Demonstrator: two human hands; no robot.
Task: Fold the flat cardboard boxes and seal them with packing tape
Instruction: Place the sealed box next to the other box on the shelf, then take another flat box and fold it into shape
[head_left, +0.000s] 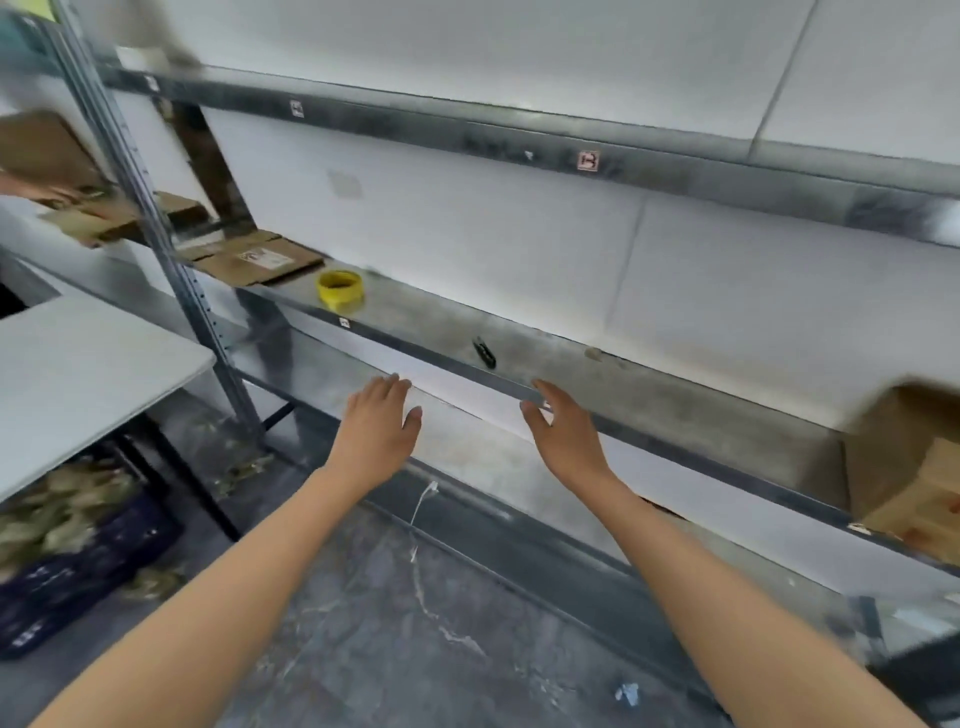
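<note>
Both hands hovered empty with fingers loosely spread, left hand (378, 422) and right hand (560, 434) before the shelf (649, 397). Flat cardboard boxes (260, 260) lay leftward on it, just beside the yellow tape roll (339, 287); taking one box first seemed wisest.

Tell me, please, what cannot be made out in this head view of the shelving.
Head view:
Small black object on the grey metal shelf: too small, blurred.
Brown cardboard box, right: cut off by the frame edge, motion-blurred.
Flat brown cardboard boxes: label print blurred.
</note>
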